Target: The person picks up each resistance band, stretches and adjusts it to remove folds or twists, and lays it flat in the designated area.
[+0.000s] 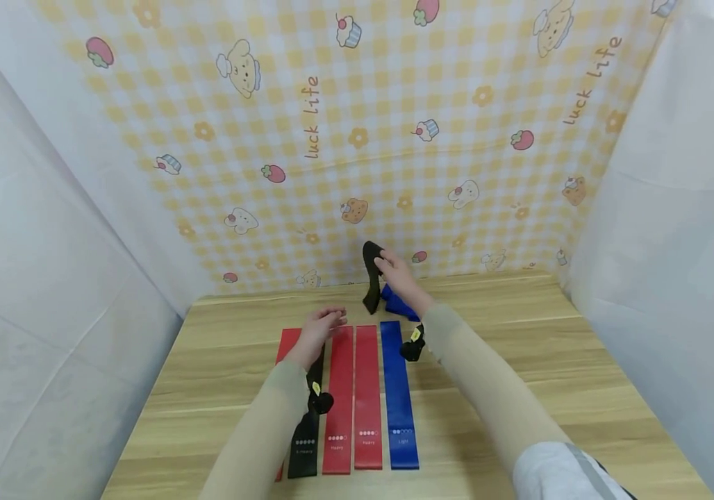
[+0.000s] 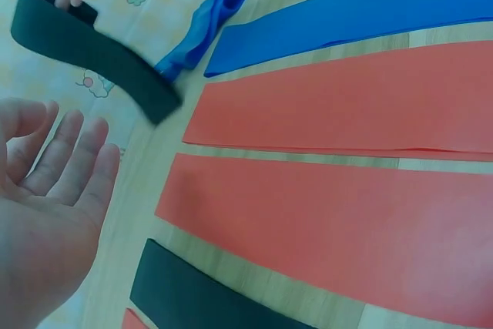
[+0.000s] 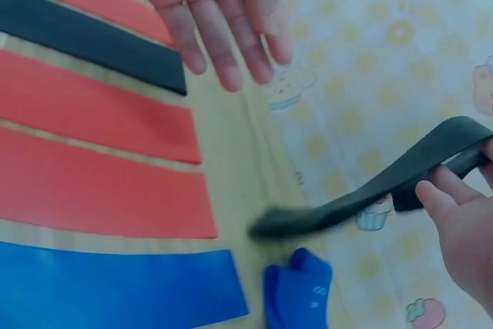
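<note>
My right hand (image 1: 402, 276) grips a black resistance band (image 1: 372, 278) near its top, and the band's loose end hangs down over the back of the table. In the right wrist view the fingers curl round the folded part of this band (image 3: 362, 198). My left hand (image 1: 319, 335) hovers over the far ends of the laid-out bands with relaxed fingers and nothing in them; its palm (image 2: 46, 244) shows in the left wrist view. Under the right forearm lies a crumpled blue band (image 1: 397, 303).
Flat bands lie side by side: a red one (image 1: 289, 342) partly under the left arm, a black X-Heavy one (image 1: 303, 451), two red Heavy ones (image 1: 339, 403) (image 1: 367, 396), and a blue Light one (image 1: 399, 396). A checked cloth (image 1: 357, 167) rises behind the wooden table (image 1: 519, 333); white sheets hang on both sides.
</note>
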A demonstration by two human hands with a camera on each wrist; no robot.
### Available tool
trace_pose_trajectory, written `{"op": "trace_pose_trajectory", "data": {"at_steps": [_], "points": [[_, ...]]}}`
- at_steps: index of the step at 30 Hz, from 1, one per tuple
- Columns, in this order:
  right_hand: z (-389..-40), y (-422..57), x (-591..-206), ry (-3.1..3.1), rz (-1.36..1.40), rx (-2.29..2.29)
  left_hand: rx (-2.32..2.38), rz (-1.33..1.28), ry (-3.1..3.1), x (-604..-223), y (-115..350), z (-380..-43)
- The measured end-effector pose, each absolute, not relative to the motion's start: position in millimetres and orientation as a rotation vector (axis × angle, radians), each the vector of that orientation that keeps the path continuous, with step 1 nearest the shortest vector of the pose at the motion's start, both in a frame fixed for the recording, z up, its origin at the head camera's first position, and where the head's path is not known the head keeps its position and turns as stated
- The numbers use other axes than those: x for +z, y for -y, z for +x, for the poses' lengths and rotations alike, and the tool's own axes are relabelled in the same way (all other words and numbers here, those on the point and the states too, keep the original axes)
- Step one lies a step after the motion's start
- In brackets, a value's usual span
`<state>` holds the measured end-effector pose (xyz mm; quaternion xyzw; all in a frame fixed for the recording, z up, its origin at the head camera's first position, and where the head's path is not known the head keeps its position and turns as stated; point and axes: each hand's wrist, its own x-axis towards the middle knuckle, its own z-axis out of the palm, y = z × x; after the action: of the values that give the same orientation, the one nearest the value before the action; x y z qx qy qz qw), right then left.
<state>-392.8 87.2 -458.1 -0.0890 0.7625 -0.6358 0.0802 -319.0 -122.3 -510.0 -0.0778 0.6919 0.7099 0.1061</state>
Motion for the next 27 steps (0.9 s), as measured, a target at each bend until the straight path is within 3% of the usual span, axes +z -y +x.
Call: {"op": "trace_pose_trajectory", "data": {"at_steps": [14,27], "points": [[-388.8,-90.8,-412.7,-1.985,-0.208,-2.255,2.134,-0.116,-2.081,-498.3,118.8,-328.6],[-365.7,-88.3,-381.9,-1.944,-0.290,-2.283,2.104,-0.008,-2.017,-482.4,112.1,-327.1]]}}
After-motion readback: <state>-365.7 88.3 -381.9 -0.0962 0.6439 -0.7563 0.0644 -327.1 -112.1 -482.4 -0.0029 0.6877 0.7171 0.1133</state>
